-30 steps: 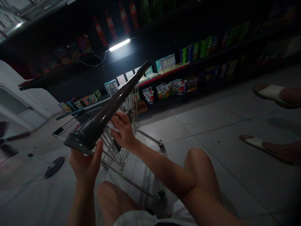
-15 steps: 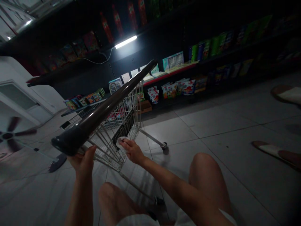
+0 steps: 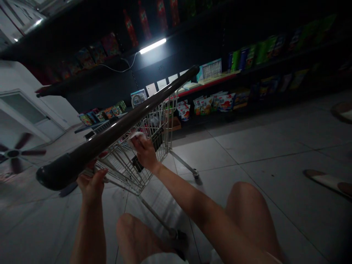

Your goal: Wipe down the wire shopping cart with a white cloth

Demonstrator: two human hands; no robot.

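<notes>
A wire shopping cart (image 3: 143, 161) stands in front of me, its dark handle bar (image 3: 115, 132) crossing the view from lower left to upper right. My left hand (image 3: 92, 183) grips the cart frame just under the near end of the bar. Pressed against the cart's rear wire wall, my right hand (image 3: 145, 152) is closed on a white cloth (image 3: 135, 136). Both my bare knees show at the bottom, low to the floor.
Dark shelves (image 3: 209, 79) with packaged goods run along the far wall under a tube light (image 3: 152, 46). A floor fan (image 3: 13, 154) spins at the left. Another person's sandalled feet (image 3: 330, 181) are at the right on the tiled floor.
My right hand with the cloth went down the cart's rear wall, then back up. The view has shifted right and the handle bar sits lower.
</notes>
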